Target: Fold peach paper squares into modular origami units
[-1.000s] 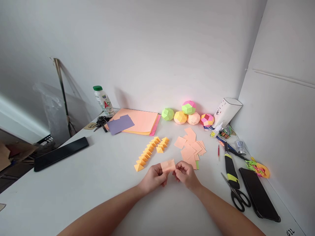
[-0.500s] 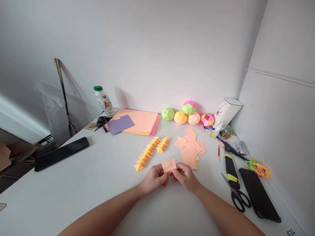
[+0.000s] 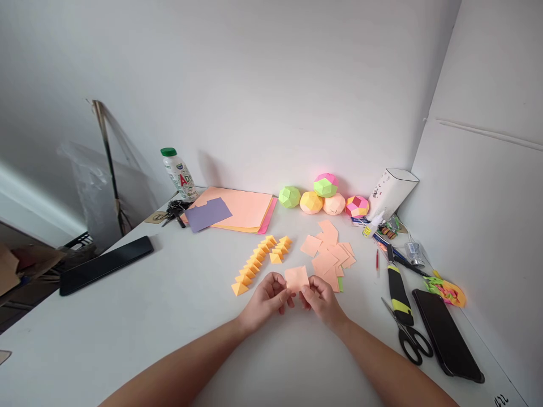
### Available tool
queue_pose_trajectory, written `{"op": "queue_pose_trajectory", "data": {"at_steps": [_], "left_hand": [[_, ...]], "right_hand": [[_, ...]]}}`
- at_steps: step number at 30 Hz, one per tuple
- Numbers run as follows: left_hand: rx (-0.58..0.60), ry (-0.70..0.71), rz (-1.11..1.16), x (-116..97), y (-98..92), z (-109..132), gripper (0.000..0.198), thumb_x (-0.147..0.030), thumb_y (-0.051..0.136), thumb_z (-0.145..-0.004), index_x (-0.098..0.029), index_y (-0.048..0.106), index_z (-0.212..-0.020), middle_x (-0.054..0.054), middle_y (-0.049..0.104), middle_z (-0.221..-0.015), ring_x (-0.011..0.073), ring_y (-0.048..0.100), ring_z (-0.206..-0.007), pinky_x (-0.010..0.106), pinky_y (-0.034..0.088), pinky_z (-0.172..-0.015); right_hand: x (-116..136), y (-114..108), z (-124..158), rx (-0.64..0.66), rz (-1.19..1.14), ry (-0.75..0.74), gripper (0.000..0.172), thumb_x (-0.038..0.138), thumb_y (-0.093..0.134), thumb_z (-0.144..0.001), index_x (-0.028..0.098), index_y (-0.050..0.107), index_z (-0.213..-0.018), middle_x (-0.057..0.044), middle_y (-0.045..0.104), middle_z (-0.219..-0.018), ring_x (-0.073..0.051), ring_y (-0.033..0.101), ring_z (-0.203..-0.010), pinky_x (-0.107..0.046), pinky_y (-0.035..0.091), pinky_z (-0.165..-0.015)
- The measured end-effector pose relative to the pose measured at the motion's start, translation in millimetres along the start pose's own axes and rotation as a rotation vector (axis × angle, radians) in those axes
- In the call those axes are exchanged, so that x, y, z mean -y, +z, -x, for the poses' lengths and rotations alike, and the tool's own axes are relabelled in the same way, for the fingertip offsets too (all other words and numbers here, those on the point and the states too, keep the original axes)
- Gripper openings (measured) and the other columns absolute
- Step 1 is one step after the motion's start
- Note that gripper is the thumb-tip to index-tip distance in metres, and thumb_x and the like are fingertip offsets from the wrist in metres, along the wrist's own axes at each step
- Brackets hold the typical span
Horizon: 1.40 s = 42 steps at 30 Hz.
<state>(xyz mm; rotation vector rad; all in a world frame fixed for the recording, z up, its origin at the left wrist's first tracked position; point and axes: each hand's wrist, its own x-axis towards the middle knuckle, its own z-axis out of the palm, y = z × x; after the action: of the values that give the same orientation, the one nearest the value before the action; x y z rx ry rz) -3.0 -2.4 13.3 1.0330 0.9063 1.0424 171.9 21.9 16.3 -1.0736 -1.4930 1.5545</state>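
A small square of peach paper is held up above the table between both hands, its face toward me. My left hand pinches its lower left corner, and my right hand pinches its lower right side. Just beyond the right hand lies a loose pile of peach paper squares, with a bit of green paper showing beneath. Ahead of the left hand stand folded orange paper pieces in a long row, with a shorter row beside it.
Faceted paper balls rest by the wall. Coloured sheets, a purple paper piece and a bottle are at the back left. Scissors, a utility knife and a black phone lie right; a long black object lies left.
The peach paper has been raised and opened out from a narrower strip to a fuller square. Both hands have shifted slightly, still holding it.
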Motion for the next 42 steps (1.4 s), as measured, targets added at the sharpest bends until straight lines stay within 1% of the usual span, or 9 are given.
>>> {"op": "queue_pose_trajectory", "data": {"at_steps": [4, 7, 10, 13, 17, 23, 27, 33, 42], "left_hand": [[-0.013, 0.013, 0.035, 1, 1.5, -3, 0.035, -0.041, 0.062, -0.079, -0.022, 0.032, -0.079, -0.005, 0.057, -0.064, 0.0115, 0.058, -0.054, 0.022, 0.040, -0.047], [-0.009, 0.024, 0.056, 0, 1.4, -4, 0.036, -0.043, 0.060, -0.080, -0.023, 0.031, -0.077, -0.007, 0.054, -0.060, 0.0088, 0.052, -0.046, 0.022, 0.038, -0.047], [0.003, 0.022, 0.020, -2, 1.4, -2, 0.031, -0.046, 0.057, -0.081, -0.021, 0.039, -0.085, -0.008, 0.050, -0.059, 0.0072, 0.047, -0.044, 0.022, 0.036, -0.048], [0.004, -0.011, -0.049, -5, 1.7, 0, 0.033, -0.047, 0.054, -0.082, -0.020, 0.047, -0.099, -0.008, 0.048, -0.058, 0.0081, 0.046, -0.047, 0.022, 0.034, -0.050], [0.015, -0.070, -0.156, -6, 1.5, 2, 0.037, -0.049, 0.050, -0.084, -0.018, 0.054, -0.102, -0.007, 0.046, -0.053, 0.0095, 0.044, -0.048, 0.023, 0.033, -0.051], [0.046, -0.066, -0.217, -5, 0.3, 2, 0.035, -0.051, 0.052, -0.082, -0.017, 0.058, -0.087, -0.005, 0.045, -0.058, 0.0083, 0.038, -0.050, 0.021, 0.032, -0.049], [0.054, -0.002, -0.136, -1, 0.2, 1, 0.030, -0.047, 0.055, -0.082, -0.018, 0.048, -0.081, -0.002, 0.049, -0.070, 0.0085, 0.042, -0.058, 0.021, 0.038, -0.052], [0.000, 0.045, -0.043, 8, -0.4, -2, 0.033, -0.043, 0.062, -0.078, -0.022, 0.036, -0.080, -0.006, 0.043, -0.070, 0.0078, 0.043, -0.057, 0.020, 0.039, -0.051], [0.152, 0.140, -0.147, 3, -3.4, 1, 0.030, -0.037, 0.052, -0.086, -0.028, 0.055, -0.114, 0.004, 0.043, -0.098, 0.0150, 0.050, -0.080, 0.028, 0.047, -0.066]], "right_hand": [[-3, 2, 2, -0.006, 0.030, -0.051, 0.023, 0.035, 0.056, -0.080, 0.020, 0.040, -0.071, 0.002, 0.052, -0.067, -0.010, 0.047, -0.053, -0.024, 0.040, -0.050], [-3, 2, 3, -0.038, 0.021, -0.181, 0.020, 0.022, 0.058, -0.075, 0.022, 0.041, -0.086, -0.005, 0.053, -0.101, -0.012, 0.053, -0.067, -0.023, 0.042, -0.052], [-4, 1, 3, -0.054, 0.091, -0.269, 0.040, 0.016, 0.055, -0.073, 0.027, 0.042, -0.110, -0.009, 0.035, -0.130, -0.017, 0.053, -0.089, -0.025, 0.046, -0.059], [-7, -1, 1, -0.042, 0.196, -0.305, 0.031, 0.020, 0.054, -0.078, 0.026, 0.052, -0.108, -0.008, 0.027, -0.136, -0.018, 0.053, -0.092, -0.029, 0.049, -0.066], [-10, -3, -3, -0.053, 0.205, -0.339, 0.012, 0.029, 0.056, -0.082, 0.022, 0.058, -0.091, -0.011, 0.033, -0.130, -0.019, 0.054, -0.092, -0.030, 0.049, -0.069], [-2, -1, -3, -0.018, 0.199, -0.254, 0.022, 0.039, 0.054, -0.083, 0.019, 0.057, -0.074, -0.007, 0.054, -0.092, -0.019, 0.053, -0.084, -0.029, 0.046, -0.070], [-1, 0, -1, 0.004, 0.198, -0.147, 0.032, 0.039, 0.054, -0.081, 0.019, 0.040, -0.060, 0.003, 0.038, -0.061, -0.011, 0.037, -0.055, -0.023, 0.034, -0.052], [0, 1, 0, 0.025, 0.193, -0.077, 0.041, 0.033, 0.055, -0.077, 0.021, 0.022, -0.056, 0.006, 0.022, -0.056, -0.009, 0.024, -0.050, -0.022, 0.020, -0.045], [-2, -1, -1, 0.072, 0.209, -0.081, 0.040, 0.032, 0.055, -0.077, 0.021, 0.022, -0.057, 0.006, 0.020, -0.058, -0.009, 0.021, -0.052, -0.023, 0.018, -0.046]]}}
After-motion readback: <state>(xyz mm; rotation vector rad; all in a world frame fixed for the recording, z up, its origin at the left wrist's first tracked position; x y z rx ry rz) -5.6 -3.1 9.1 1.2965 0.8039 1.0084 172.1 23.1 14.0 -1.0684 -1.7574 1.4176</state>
